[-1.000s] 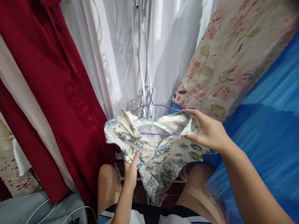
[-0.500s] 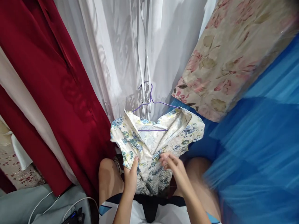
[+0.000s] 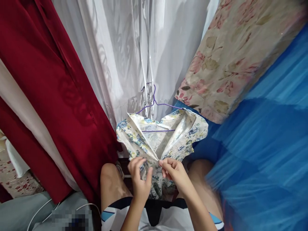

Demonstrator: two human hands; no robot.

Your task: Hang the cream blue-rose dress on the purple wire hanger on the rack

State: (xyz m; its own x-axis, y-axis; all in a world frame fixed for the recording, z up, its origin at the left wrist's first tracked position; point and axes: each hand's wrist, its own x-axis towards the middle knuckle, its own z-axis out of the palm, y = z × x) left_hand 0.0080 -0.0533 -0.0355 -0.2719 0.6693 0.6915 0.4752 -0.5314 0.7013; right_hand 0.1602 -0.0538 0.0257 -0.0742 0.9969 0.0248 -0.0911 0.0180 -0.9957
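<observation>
A white dress with blue and yellow flowers (image 3: 179, 150) hangs in front of me on a purple wire hanger (image 3: 166, 104). Its V-shaped opening is spread apart, and the hanger's lower bar shows inside. At the bottom point of the V, the thumb and fingertips of my right hand (image 3: 172, 168) are pinched on the dress; whether a small zipper pull is between them is too small to tell. My left hand (image 3: 139, 175) is beside it over the left front of the dress, fingers curled but apart, holding nothing.
White straps (image 3: 149, 57) run down to the hanger's hook, before white cloth (image 3: 125, 41). Red garments (image 3: 79, 106) hang at left; a pink-flowered cloth (image 3: 216, 67) and blue tulle (image 3: 255, 144) hang at right. A grey cushioned surface (image 3: 24, 210) with a white cable (image 3: 39, 210) lies lower left.
My left hand has let go of the dress's left side and moved slightly right, its fingers now apart. My right hand has shifted left to the bottom of the V and pinched there.
</observation>
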